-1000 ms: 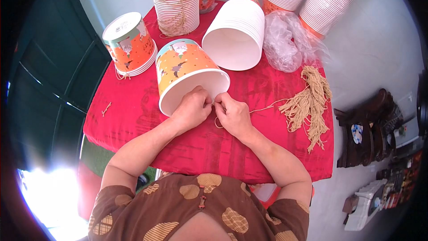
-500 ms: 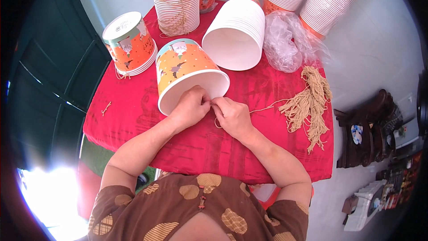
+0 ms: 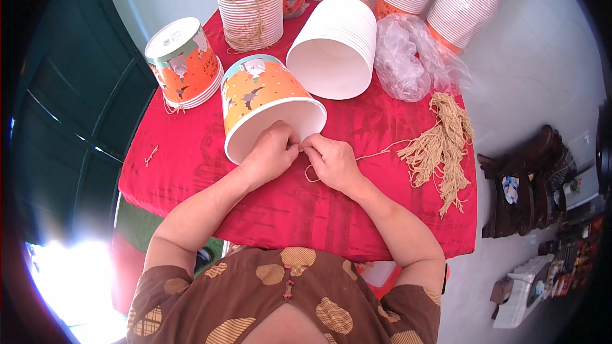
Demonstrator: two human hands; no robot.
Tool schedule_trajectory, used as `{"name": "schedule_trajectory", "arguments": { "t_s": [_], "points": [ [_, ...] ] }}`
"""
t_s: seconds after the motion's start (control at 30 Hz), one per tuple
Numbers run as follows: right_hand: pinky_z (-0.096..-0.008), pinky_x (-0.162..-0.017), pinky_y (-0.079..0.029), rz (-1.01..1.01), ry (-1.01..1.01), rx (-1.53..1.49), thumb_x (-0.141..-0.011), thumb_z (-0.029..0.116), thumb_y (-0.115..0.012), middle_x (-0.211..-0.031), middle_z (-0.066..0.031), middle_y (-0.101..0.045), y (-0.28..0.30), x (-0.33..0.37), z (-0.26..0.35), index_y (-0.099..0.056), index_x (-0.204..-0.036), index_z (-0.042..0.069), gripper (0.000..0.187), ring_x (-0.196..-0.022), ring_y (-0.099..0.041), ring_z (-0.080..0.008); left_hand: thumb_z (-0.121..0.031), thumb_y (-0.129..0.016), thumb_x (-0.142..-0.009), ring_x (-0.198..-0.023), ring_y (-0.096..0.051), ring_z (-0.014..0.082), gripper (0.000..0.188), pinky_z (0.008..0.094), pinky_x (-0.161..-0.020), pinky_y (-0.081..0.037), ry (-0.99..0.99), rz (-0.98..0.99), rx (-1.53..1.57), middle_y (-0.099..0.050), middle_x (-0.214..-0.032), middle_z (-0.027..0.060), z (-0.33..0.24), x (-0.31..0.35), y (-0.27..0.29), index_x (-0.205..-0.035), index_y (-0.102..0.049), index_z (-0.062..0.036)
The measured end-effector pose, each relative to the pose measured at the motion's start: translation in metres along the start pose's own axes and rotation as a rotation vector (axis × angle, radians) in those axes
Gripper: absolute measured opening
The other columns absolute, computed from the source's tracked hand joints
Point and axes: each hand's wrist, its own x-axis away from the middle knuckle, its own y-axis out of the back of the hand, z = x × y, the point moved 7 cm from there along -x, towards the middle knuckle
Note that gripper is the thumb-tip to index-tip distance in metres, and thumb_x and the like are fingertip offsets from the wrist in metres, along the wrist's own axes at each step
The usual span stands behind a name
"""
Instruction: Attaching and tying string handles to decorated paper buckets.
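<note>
By smooth, flared bucket [image 3: 264,86]: left hand [image 3: 273,150], right hand [image 3: 333,162] pinching thin twine [image 3: 375,155]
Twine bundle [image 3: 448,129]: shaggy
Since earlier: hands closer

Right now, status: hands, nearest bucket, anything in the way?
Left hand, right hand together at the mouth of the nearest bucket; grip hidden. Bucket on its side, opening toward camera. Nothing seen blocking; twine bundle off right.

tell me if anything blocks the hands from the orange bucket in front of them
Nothing visible does: the left hand is at the open mouth of the orange bucket, the right hand close beside the left.
</note>
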Motion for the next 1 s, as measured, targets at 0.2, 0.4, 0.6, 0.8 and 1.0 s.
{"name": "schedule_trajectory", "arguments": {
  "t_s": [0.2,0.4,0.6,0.8,1.0],
  "points": [
    [-0.0439,-0.058,-0.05,0.032,-0.102,-0.048,-0.088,0.014,-0.06,-0.071,-0.0151,-0.066,-0.001,-0.001,-0.0082,-0.065,-0.088,0.006,0.009,-0.067,-0.066,-0.0343,-0.008,-0.064,-0.082,-0.092,-0.06,0.0371,0.012,0.0434,-0.082,-0.048,0.055,0.023,-0.059,-0.059,-0.1,0.0218,0.0032,0.0004,0.0004,-0.081,-0.062,0.0039],
    [-0.0435,-0.058,-0.05,0.026,-0.149,-0.055,-0.088,0.015,-0.061,-0.07,-0.0152,-0.066,-0.0024,-0.0008,-0.0108,-0.065,-0.089,0.006,0.01,-0.066,-0.066,-0.0338,-0.008,-0.064,-0.082,-0.094,-0.059,0.0365,0.012,0.0425,-0.083,-0.048,-0.009,0.042,-0.001,-0.058,-0.101,0.021,0.004,0.001,-0.0011,-0.081,-0.064,0.0037],
    [-0.036,-0.06,-0.051,0.058,-0.189,-0.042,-0.087,0.008,-0.061,-0.075,-0.0148,-0.068,-0.0028,-0.0004,-0.0106,-0.065,-0.092,0.001,0.01,-0.067,-0.068,-0.0265,-0.007,-0.064,-0.08,-0.096,-0.059,0.0337,0.01,0.0406,-0.085,-0.048,0.011,0.079,0.012,-0.059,-0.102,0.0192,-0.001,0.0016,-0.0017,-0.079,-0.064,0.0028],
    [-0.0348,-0.059,-0.051,0.047,-0.18,-0.025,-0.087,0.008,-0.062,-0.074,-0.015,-0.067,-0.0023,0.0002,-0.0102,-0.065,-0.091,0.0,0.009,-0.066,-0.068,-0.0247,-0.006,-0.064,-0.08,-0.094,-0.06,0.033,0.008,0.04,-0.083,-0.048,0.019,0.059,-0.002,-0.059,-0.1,0.0176,0.0013,0.0006,-0.0035,-0.078,-0.063,0.002],
    [-0.0433,-0.056,-0.05,0.053,-0.119,-0.091,-0.084,0.012,-0.063,-0.069,-0.0157,-0.065,0.0048,-0.0007,-0.0045,-0.064,-0.085,0.004,0.008,-0.063,-0.066,-0.0332,-0.004,-0.063,-0.08,-0.091,-0.06,0.0339,0.007,0.0409,-0.081,-0.048,0.02,0.033,-0.06,-0.059,-0.098,0.0184,0.0033,0.001,0.0024,-0.076,-0.062,0.0021]
  ]
}}
